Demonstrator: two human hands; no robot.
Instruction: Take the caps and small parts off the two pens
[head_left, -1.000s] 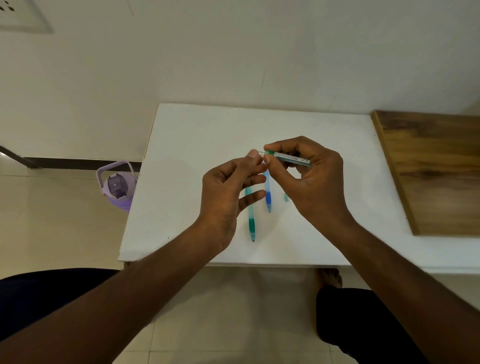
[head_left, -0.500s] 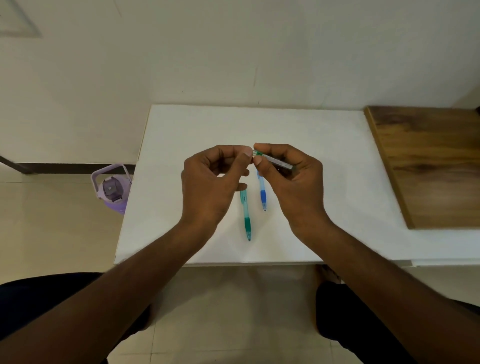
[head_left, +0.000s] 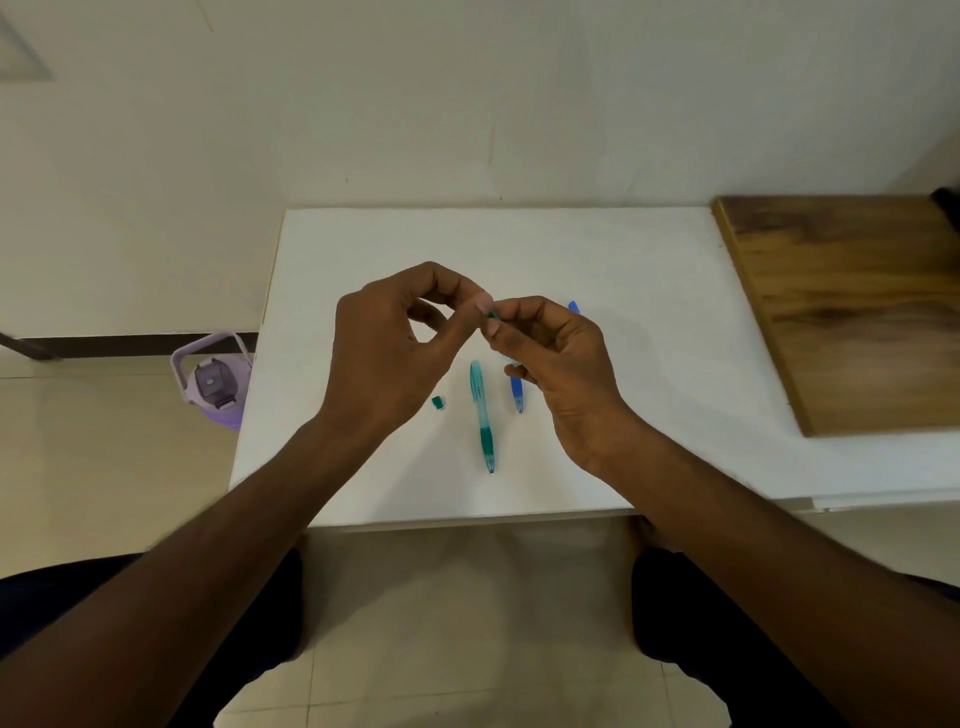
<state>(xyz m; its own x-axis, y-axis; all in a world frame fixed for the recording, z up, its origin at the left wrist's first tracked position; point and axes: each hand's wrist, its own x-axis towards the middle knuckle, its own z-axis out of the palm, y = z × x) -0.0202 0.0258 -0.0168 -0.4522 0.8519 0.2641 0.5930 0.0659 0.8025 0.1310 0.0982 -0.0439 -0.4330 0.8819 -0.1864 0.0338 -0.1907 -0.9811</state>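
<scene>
1. The green-tipped pen (head_left: 492, 314) is held up over the white desk (head_left: 649, 291), mostly hidden inside the right hand (head_left: 558, 358); only its green end shows between thumb and forefinger
2. The right hand's fingers are curled round the pen and grip it; the left hand (head_left: 400, 345) meets it at that green end, thumb and forefinger closed together at the tip, though whether they pinch the pen or a small part of it cannot be told
3. A small green cap (head_left: 439, 402) now lies on the desk just below the left hand, where half a second ago none was seen; judging by that, an end piece has come off the pen and the taking-apart is under way
4. A teal pen (head_left: 483, 415) and a blue pen (head_left: 516, 392) lie on the desk below the hands, side by side, as before
5. A wooden board (head_left: 852, 312) sits at the right; a lilac bottle (head_left: 213, 384) stands on the floor at the left
</scene>
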